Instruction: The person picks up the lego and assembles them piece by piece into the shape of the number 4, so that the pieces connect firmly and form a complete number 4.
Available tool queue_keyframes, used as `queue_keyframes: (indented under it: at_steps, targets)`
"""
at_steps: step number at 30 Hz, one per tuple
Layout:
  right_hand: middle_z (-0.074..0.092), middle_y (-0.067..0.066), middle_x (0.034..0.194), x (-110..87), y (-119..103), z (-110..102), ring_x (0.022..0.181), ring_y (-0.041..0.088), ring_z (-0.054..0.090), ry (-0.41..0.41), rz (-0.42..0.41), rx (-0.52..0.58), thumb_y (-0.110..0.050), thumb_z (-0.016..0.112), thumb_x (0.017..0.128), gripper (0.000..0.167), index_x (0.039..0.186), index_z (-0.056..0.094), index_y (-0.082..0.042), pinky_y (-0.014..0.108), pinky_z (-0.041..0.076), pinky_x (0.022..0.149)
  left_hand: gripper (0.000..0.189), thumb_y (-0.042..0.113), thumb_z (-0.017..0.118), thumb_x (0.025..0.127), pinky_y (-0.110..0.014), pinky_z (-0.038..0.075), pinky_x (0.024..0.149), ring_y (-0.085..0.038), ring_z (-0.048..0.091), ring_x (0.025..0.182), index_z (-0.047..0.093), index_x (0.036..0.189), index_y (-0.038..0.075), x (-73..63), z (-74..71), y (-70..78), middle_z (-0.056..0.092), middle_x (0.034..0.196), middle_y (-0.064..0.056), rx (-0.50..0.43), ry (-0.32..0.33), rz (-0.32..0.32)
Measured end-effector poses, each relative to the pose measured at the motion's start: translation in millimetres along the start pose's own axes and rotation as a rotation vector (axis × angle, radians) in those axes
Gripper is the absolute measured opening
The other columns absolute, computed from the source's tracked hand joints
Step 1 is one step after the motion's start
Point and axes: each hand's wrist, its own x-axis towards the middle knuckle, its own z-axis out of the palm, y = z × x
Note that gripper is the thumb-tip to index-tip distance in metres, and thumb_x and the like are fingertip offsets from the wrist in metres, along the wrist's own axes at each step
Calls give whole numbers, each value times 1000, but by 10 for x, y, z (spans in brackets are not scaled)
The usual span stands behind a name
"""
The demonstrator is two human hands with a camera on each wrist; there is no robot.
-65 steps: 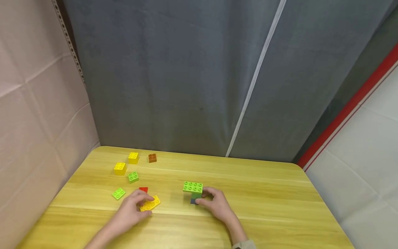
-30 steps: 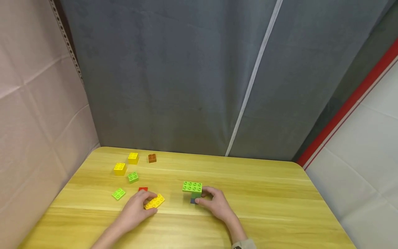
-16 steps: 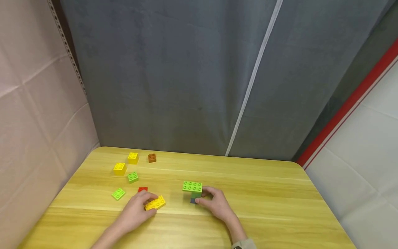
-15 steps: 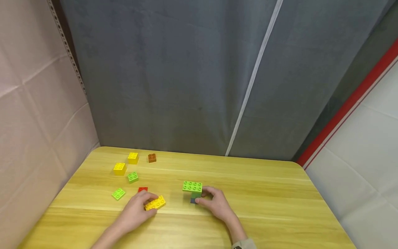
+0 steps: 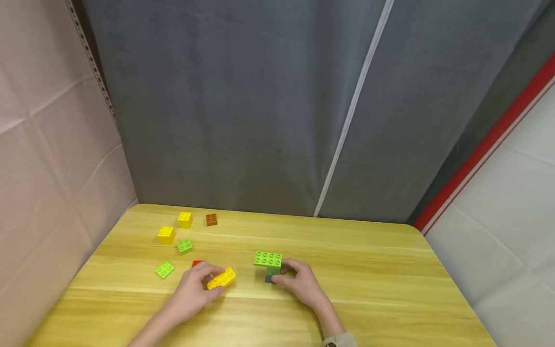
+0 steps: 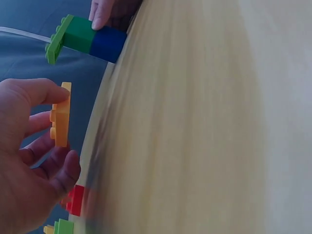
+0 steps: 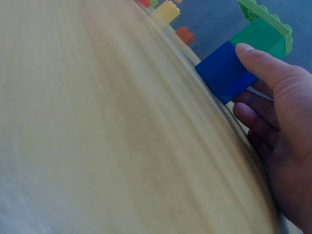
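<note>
My left hand (image 5: 192, 289) pinches a flat orange-yellow plate (image 5: 221, 278) (image 6: 61, 116) and holds it lifted off the wooden table (image 5: 390, 294). To its right stands a small stack (image 5: 271, 267): a blue brick (image 7: 225, 71) at the bottom, a green brick (image 7: 258, 36) on it, and a wide light-green plate (image 5: 268, 259) on top. My right hand (image 5: 301, 284) grips the stack's lower bricks from the right, the thumb (image 7: 265, 66) against the blue and green bricks.
Loose bricks lie at the table's left: a red one (image 5: 197, 263) just behind my left hand, a light-green plate (image 5: 165, 269), a green brick (image 5: 185, 246), two yellow bricks (image 5: 166, 234) (image 5: 185, 220) and a brown one (image 5: 211, 220). A grey curtain hangs behind.
My left hand has lifted the orange-yellow plate off the table and carried it right, toward the stack. The right hand and the stack have stayed put.
</note>
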Motion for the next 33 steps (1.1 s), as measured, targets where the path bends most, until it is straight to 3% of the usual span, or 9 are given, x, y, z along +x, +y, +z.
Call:
queue_keyframes:
  at_steps: [4,10,22,29,33]
  targets:
    - [69,-5,101,1,-7,-5,104,21,60,-2,7,8,-31,83,88,41,122,73,-12,44,45,95,37,7,87,78,-26,49,68,-16,54,82,76,111,18,-15,3,118,62,93,7,-29,49,-6]
    - [70,-5,102,8,-12,-12,104,21,60,5,18,17,-32,82,88,40,122,73,-12,45,45,96,37,3,86,76,-25,52,66,-13,54,82,77,110,17,-40,-2,254,62,92,9,-48,88,58]
    - [70,-6,102,-2,3,-2,105,21,61,3,3,16,-32,82,88,40,121,73,-12,44,45,96,35,4,83,80,-25,52,66,-14,54,87,78,110,20,-64,-20,356,65,97,9,-112,49,106]
    - [70,-5,102,-6,-6,-4,105,21,61,-1,0,23,-30,83,87,39,121,73,-13,45,45,97,33,7,84,81,-25,52,65,-13,52,88,77,113,15,-72,-30,482,66,103,7,-177,39,188]
    - [70,-5,102,-9,-17,-8,104,20,61,-4,1,19,-30,83,88,39,121,73,-12,44,46,95,34,7,84,82,-25,52,65,-12,53,88,77,114,14,-60,-28,530,65,103,7,-191,38,201]
